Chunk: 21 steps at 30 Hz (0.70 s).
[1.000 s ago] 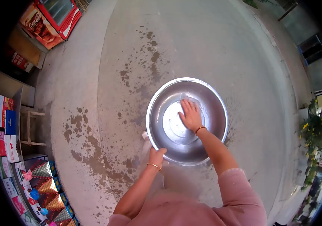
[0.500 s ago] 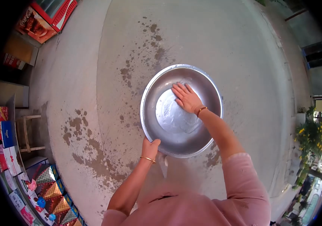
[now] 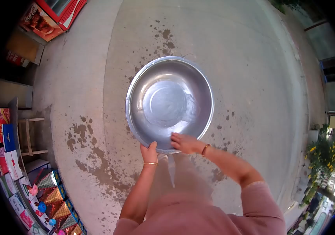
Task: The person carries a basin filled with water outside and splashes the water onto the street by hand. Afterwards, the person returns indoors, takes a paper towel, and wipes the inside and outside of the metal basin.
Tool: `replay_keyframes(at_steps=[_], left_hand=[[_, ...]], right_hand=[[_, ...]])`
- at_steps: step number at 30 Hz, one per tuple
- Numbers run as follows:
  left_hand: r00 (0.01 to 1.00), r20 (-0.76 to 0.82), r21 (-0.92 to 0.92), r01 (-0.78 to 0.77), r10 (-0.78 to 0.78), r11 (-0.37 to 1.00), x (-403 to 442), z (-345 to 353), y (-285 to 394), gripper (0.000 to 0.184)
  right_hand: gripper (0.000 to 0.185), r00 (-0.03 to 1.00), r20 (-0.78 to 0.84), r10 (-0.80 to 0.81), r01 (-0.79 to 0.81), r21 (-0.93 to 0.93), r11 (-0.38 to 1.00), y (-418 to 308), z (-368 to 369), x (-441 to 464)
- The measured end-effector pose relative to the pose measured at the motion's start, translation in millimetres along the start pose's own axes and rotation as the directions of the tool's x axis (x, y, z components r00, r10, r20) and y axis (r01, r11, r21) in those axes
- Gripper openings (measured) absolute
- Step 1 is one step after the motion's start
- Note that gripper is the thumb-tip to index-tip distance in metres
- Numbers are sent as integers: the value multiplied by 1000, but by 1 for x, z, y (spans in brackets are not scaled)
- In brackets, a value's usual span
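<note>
A large round metal basin (image 3: 165, 102) is held above the concrete ground, its shiny inside facing up with a thin wet sheen. My left hand (image 3: 149, 152) grips the rim at the near left, thumb over the edge, with a thin bangle at the wrist. Over the near inner wall of the basin is my right hand (image 3: 186, 143), slightly blurred, fingers pointing left and a little apart. It holds nothing. A beaded bracelet circles that wrist.
Dark wet splashes (image 3: 97, 160) mark the concrete. At the left are stacked gift boxes (image 3: 9, 137), a wooden stool frame (image 3: 28, 137) and a red drinks cooler (image 3: 60, 15). Yellow-flowered plants (image 3: 324, 152) grow at the right.
The basin has moved left and up in view, with my left hand still on its rim. My right hand has come from the basin's bottom to the near inner wall.
</note>
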<state>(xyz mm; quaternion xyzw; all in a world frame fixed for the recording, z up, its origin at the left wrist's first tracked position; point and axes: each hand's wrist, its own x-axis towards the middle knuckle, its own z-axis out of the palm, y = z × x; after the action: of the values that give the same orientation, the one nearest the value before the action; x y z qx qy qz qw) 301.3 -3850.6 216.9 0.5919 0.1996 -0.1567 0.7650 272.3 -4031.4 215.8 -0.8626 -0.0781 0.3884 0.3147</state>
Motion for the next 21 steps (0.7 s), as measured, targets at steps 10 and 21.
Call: replay_keyframes(at_steps=[10, 21], left_hand=[[997, -70, 124, 18, -9, 992, 4, 40, -37, 48], [975, -17, 136, 223, -222, 965, -26, 49, -23, 39]], right_hand=[[81, 867, -275, 416, -460, -119, 880, 76, 6, 33], [61, 772, -632, -71, -252, -407, 878, 130, -89, 50]])
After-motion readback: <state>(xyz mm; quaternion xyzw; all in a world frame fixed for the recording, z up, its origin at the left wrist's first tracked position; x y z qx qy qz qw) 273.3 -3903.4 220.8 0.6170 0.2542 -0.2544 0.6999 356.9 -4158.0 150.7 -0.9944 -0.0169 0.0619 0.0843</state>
